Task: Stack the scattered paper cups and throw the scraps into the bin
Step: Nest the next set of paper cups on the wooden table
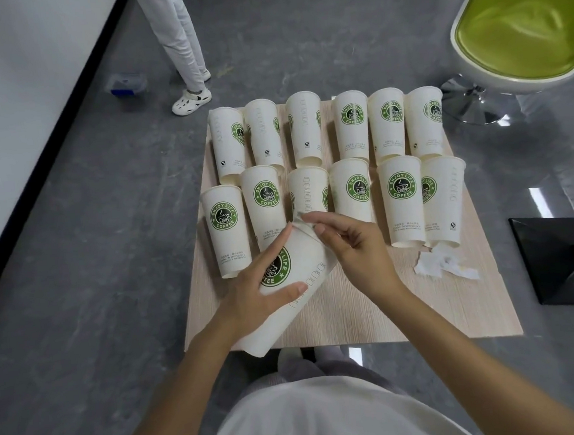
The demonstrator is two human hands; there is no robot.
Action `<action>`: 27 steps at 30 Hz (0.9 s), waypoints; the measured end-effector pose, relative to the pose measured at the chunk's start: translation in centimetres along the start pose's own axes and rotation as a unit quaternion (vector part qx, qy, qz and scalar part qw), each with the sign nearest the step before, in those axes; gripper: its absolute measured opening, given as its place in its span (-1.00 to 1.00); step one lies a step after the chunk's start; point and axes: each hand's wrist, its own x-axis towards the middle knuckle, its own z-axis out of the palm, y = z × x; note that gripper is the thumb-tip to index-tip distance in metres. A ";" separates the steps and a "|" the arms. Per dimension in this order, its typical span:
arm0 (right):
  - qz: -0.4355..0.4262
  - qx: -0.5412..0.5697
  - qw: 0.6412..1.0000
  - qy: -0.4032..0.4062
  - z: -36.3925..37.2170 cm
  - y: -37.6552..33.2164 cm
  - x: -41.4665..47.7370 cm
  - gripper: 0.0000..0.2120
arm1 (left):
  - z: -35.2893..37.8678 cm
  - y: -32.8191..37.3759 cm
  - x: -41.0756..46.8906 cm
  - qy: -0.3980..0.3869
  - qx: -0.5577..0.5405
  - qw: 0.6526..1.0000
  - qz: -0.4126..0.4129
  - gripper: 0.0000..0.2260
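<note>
My left hand (253, 288) grips a white paper cup (304, 260) with a green coffee logo. The cup is tilted over the front of the wooden table (355, 315), its mouth pointing away from me. At that mouth, the thumb and forefinger of my right hand (353, 246) pinch a crumpled white scrap (298, 217). Behind my hands, several identical cups (402, 198) stand upside down in two rows. More torn white scraps (443, 263) lie on the table at the front right, beside the last cup.
A black bin (563, 260) stands on the floor right of the table. A green swivel chair (520, 20) is at the back right. Another person's legs (182, 43) stand behind the table's left corner, near a blue and clear box (127, 84) on the floor.
</note>
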 end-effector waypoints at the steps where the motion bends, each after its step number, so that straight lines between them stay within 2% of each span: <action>1: 0.002 -0.005 1.000 -0.009 0.0 0.1 0.1 -0.79 | 0.0 -0.1 -0.1 0.002 -0.004 1.000 -0.003 -0.26; 5: 0.006 -0.013 0.998 -0.057 0.1 0.3 0.6 -0.81 | 0.2 -0.7 -0.3 0.009 -0.012 1.000 -0.008 -0.25; 13: -0.004 -0.001 1.000 -0.025 0.8 0.5 3.3 -0.85 | -1.6 -1.3 -0.3 0.052 -0.037 0.998 -0.025 -0.25; 21: 0.015 -0.042 0.998 -0.045 3.1 1.6 8.2 -0.85 | -4.0 -2.0 -1.0 0.088 -0.086 0.991 -0.050 -0.25; 27: 0.016 -0.081 0.993 -0.081 6.4 2.5 11.9 -0.86 | -6.0 -2.6 -0.8 0.110 -0.081 0.988 -0.067 -0.25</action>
